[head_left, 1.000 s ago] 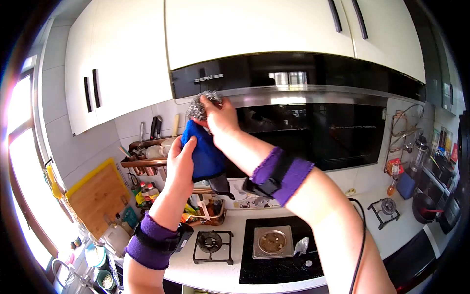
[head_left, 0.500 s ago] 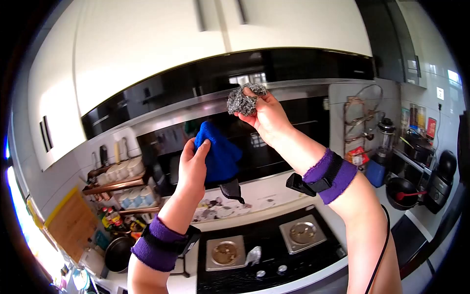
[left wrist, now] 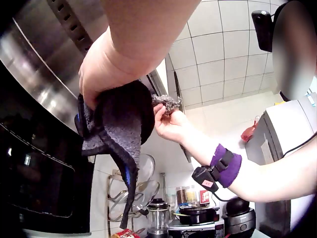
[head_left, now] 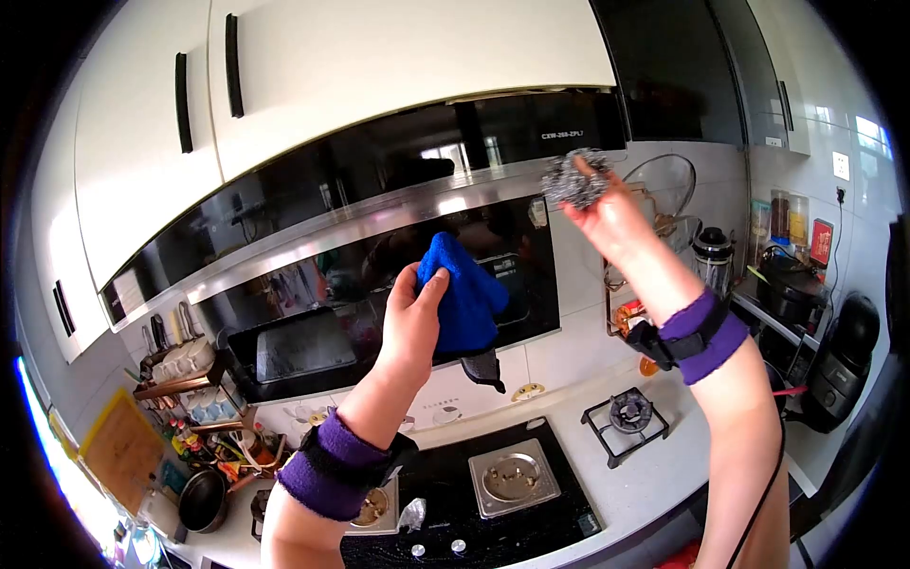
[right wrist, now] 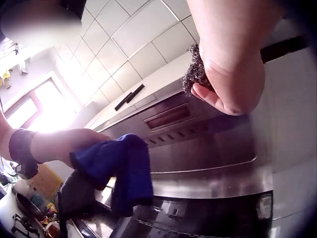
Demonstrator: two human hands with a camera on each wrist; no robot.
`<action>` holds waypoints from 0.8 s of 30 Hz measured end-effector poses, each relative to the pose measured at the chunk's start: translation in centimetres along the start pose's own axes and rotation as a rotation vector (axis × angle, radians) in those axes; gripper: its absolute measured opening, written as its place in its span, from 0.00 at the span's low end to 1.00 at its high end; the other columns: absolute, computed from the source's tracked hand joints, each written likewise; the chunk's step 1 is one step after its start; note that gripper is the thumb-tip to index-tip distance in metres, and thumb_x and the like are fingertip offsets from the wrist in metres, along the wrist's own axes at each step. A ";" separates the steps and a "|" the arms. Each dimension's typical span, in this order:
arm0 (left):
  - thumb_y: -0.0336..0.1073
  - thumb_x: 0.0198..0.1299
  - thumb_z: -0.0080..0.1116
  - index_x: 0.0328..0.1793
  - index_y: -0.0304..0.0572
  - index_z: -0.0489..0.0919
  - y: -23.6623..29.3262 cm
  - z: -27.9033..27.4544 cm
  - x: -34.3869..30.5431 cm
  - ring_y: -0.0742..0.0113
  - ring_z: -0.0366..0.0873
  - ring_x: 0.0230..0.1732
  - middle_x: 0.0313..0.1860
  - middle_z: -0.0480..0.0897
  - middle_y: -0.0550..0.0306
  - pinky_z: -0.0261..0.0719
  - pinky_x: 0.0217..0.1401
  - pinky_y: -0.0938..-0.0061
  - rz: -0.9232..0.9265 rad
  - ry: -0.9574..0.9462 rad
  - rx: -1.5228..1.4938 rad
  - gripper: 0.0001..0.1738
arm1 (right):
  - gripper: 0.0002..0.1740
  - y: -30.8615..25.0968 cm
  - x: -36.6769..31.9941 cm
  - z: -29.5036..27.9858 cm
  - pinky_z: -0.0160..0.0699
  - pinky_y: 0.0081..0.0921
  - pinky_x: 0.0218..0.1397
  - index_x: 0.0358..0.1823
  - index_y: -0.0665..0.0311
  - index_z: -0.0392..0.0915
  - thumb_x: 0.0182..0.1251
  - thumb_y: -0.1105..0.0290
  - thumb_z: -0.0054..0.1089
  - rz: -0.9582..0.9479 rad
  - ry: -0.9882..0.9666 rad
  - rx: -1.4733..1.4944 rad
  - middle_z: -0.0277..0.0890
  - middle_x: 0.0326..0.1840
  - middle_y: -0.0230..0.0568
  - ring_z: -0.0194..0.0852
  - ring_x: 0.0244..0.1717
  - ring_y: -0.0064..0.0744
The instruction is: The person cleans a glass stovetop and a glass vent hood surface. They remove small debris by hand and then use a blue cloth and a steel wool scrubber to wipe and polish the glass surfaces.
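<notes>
My left hand (head_left: 414, 322) pinches a blue cloth (head_left: 466, 299) between thumb and fingers, in front of the range hood's black glass panel (head_left: 379, 256). The cloth hangs down in a fold; its dark grey underside (left wrist: 124, 116) and black edging show in the left wrist view. My right hand (head_left: 614, 226), raised higher, grips a ball of steel wool (head_left: 572, 180) near the right end of the hood's steel strip (head_left: 322, 237). In the right wrist view the steel wool (right wrist: 195, 74) is partly covered by that hand.
White cabinets (head_left: 398, 47) hang above the hood. Below is a black cooktop (head_left: 436, 522) with its burner grates off; one grate (head_left: 626, 422) sits on the counter at right. Spice racks (head_left: 194, 379) stand at left, pot lids (head_left: 664, 190) and a blender (head_left: 713, 251) at right.
The view has turned to the right. My right hand with the steel wool has moved away from the cloth, rightward along the hood. My left hand keeps holding the cloth.
</notes>
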State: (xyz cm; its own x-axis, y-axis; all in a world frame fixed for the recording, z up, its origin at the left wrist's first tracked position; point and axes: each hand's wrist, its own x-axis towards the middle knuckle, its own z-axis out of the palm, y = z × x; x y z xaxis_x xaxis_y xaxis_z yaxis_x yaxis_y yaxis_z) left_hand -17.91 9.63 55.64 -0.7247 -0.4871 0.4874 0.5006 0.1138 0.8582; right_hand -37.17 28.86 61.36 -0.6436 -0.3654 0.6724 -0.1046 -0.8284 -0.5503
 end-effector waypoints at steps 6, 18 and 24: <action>0.40 0.73 0.59 0.59 0.40 0.76 0.1 -0.6 -0.7 0.77 0.77 0.43 0.44 0.82 0.64 0.78 0.49 0.78 0.006 -0.001 0.048 0.15 | 0.14 -1.2 0.5 -2.4 0.92 0.22 0.33 0.50 0.62 0.77 0.73 0.62 0.66 0.011 0.071 0.078 0.83 0.41 0.42 0.85 0.34 0.31; 0.40 0.74 0.58 0.59 0.39 0.76 -1.5 1.7 -0.8 0.76 0.77 0.43 0.44 0.82 0.64 0.77 0.50 0.78 -0.018 -0.042 0.070 0.15 | 0.14 1.3 0.1 1.4 0.92 0.22 0.30 0.49 0.62 0.78 0.71 0.61 0.67 0.062 -0.010 0.131 0.84 0.41 0.42 0.87 0.34 0.32; 0.40 0.74 0.58 0.59 0.39 0.77 -2.9 4.2 -1.1 0.77 0.76 0.45 0.44 0.81 0.64 0.75 0.52 0.78 -0.069 -0.066 0.082 0.15 | 0.12 -2.9 1.1 -4.4 0.91 0.19 0.32 0.49 0.61 0.77 0.74 0.63 0.64 0.002 0.169 0.057 0.83 0.42 0.42 0.86 0.36 0.32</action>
State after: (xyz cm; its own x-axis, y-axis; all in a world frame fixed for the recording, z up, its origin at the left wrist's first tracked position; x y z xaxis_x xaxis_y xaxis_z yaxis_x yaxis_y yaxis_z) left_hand -20.55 13.49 53.31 -0.7869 -0.4386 0.4341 0.4101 0.1540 0.8989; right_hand -40.91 32.70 61.50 -0.7625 -0.2945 0.5760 -0.0630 -0.8523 -0.5192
